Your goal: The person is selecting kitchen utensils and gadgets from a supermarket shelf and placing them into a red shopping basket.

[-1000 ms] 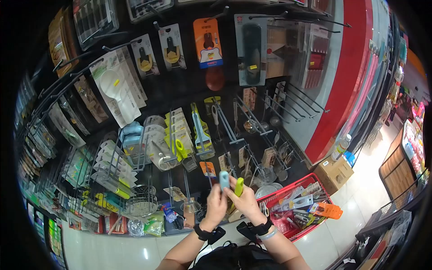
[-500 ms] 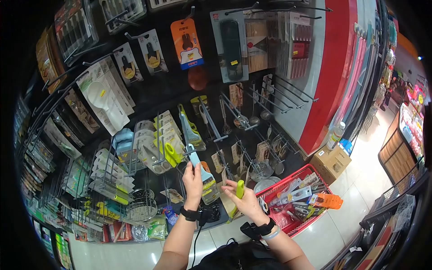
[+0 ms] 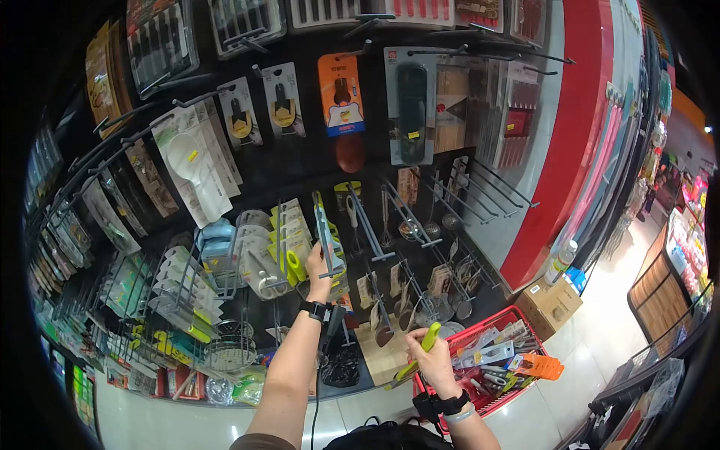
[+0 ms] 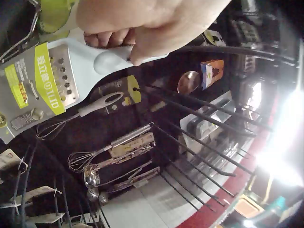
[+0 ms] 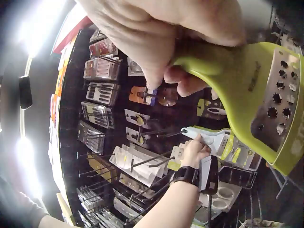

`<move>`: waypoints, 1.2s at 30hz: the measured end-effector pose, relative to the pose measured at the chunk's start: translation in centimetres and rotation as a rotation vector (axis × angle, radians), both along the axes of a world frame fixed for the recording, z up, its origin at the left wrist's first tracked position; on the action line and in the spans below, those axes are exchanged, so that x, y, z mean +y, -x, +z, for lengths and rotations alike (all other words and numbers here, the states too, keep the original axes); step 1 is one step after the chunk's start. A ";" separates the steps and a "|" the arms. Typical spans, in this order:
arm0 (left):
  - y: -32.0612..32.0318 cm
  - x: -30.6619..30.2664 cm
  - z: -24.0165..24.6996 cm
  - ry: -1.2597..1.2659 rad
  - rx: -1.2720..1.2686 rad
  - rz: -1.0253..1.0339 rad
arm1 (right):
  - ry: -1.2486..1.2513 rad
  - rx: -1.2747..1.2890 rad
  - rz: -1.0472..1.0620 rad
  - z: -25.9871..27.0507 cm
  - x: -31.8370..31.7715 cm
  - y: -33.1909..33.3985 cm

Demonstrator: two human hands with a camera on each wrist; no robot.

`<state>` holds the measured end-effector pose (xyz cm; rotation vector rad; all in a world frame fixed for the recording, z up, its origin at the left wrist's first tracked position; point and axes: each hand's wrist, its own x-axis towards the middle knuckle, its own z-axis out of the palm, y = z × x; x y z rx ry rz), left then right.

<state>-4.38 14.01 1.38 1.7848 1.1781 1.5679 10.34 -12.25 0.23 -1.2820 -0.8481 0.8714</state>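
Note:
The left hand [image 3: 319, 265] grips the handle of a light blue grater [image 4: 85, 66] with a grey and green card, at a rack hook among similar packs. In the left wrist view its fingers curl round that handle. Lower right in the head view, the right hand [image 3: 433, 358] holds a green grater by its handle [image 3: 430, 337]. The right wrist view shows this green grater [image 5: 237, 80] close up, its perforated metal plate [image 5: 280, 99] outward, with the right fingers round the handle.
A red basket [image 3: 424, 390] filled with packaged utensils stands beside the right hand. A cardboard box [image 3: 550, 306] with a bottle [image 3: 561, 262] is behind it. Whisks, ladles and packs hang on long metal hooks. A black bag [image 3: 340, 366] lies on the bottom shelf.
The left hand has carried the blue grater up and forward to the rack from beside the right hand. The right hand, still holding the green grater, has moved right and down towards the basket.

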 end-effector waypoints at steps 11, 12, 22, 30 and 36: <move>-0.3 -18.6 -1.6 -0.097 0.334 -0.579 | -0.056 0.028 0.018 -1.1 3.6 2.5; -0.4 -19.2 -2.6 -0.117 0.305 -0.533 | -0.098 -0.080 0.012 -1.2 4.0 3.3; 2.0 -16.7 -0.8 0.188 -0.088 -0.206 | -0.222 -0.159 0.150 -0.8 3.7 5.8; 1.4 -13.2 1.5 0.179 -0.060 -0.209 | -0.076 -0.220 0.150 -2.0 0.9 1.1; 0.7 -9.7 0.0 0.216 -0.086 -0.087 | -0.025 -0.063 0.016 -3.3 -2.3 -3.2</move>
